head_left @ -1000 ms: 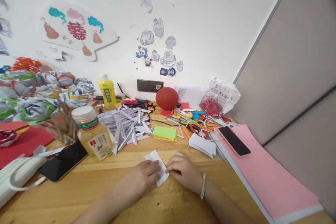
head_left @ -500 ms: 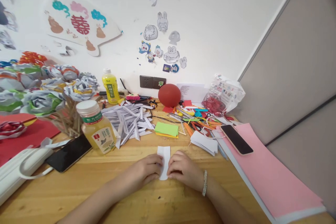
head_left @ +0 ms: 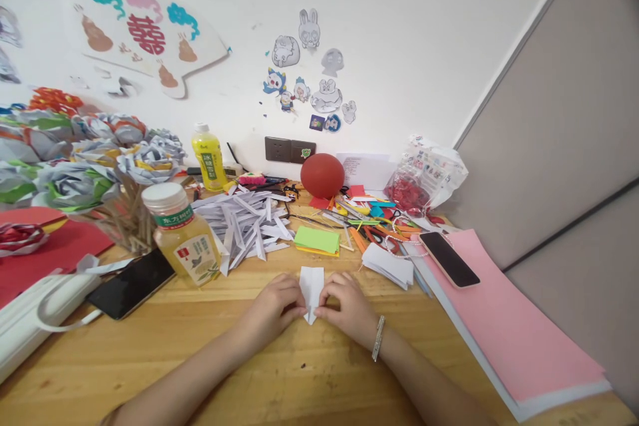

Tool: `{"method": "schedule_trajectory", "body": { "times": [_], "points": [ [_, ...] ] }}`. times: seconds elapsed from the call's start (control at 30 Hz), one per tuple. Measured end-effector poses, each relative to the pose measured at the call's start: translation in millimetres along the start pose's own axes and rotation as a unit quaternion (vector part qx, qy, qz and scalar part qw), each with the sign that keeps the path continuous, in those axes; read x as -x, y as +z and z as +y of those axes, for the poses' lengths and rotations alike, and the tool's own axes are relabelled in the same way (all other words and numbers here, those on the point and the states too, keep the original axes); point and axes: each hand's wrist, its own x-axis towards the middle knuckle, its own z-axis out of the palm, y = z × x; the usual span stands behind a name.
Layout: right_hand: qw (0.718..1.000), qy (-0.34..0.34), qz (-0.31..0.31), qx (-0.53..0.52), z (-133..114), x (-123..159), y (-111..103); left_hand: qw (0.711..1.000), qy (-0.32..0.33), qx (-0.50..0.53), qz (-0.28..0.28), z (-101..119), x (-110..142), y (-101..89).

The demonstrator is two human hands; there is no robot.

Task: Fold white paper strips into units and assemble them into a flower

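Note:
A small white slip of paper [head_left: 312,285] stands between my two hands above the wooden table [head_left: 259,379]. It has a crease down its middle, and its near end comes to a point. My left hand [head_left: 282,303] pinches the left edge near that end, thumb and fingers closed. On the opposite edge my right hand [head_left: 347,303], with a beaded bracelet [head_left: 379,338] at the wrist, grips the paper the same way. Beyond the hands lie a green and yellow paper stack [head_left: 317,240] and a pile of folded white strips [head_left: 244,223].
At left are a drink bottle [head_left: 184,239], a dark phone [head_left: 132,283] and paper flowers [head_left: 77,183]. A red balloon [head_left: 322,175] sits by the wall. On the right lie white slips [head_left: 388,265], pink sheets [head_left: 514,326] and another phone [head_left: 449,258].
The paper was turned from a slant to upright, and its near corners are now folded in to a point. My left hand went from lying over it to pinching its edge.

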Motion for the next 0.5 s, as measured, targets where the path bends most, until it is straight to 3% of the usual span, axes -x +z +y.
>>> {"method": "schedule_trajectory", "body": {
  "times": [0.5],
  "points": [
    [0.998,0.004,0.047,0.044,-3.1,3.3,8.8,0.996,-0.084,-0.024,-0.01,-2.3,-5.1,9.8]
  ]
}}
